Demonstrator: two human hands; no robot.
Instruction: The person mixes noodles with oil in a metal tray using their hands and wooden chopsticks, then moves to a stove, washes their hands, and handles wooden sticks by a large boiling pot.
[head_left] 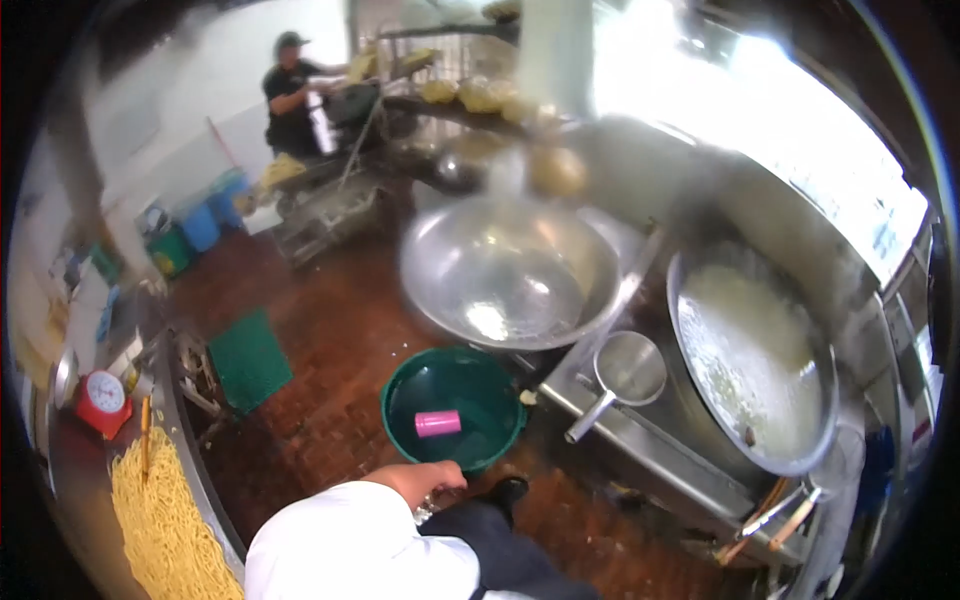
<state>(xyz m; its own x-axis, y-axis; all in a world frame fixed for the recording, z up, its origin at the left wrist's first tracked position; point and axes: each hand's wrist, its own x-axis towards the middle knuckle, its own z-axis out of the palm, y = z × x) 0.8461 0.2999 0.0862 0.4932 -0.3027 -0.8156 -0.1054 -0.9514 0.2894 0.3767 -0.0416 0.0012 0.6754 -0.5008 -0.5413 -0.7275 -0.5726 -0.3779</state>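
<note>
My left hand (437, 482), at the end of a white sleeve, hangs low at the near rim of a green tub (393, 400). Its fingers are curled closed. A small shiny, clear-looking thing (425, 509) shows just below the fingers; its kind is too blurred to tell. Inside the tub, a pink cup-shaped object (437, 423) lies on its side, apart from the hand. My right hand is out of view.
A large metal wok (510, 270) stands beyond the tub. To the right are a metal-handled pot (630, 368) and a steaming pan (760, 360). Yellow noodles (170, 520) and a red scale (103, 402) lie left. Another person (293, 95) stands at the back.
</note>
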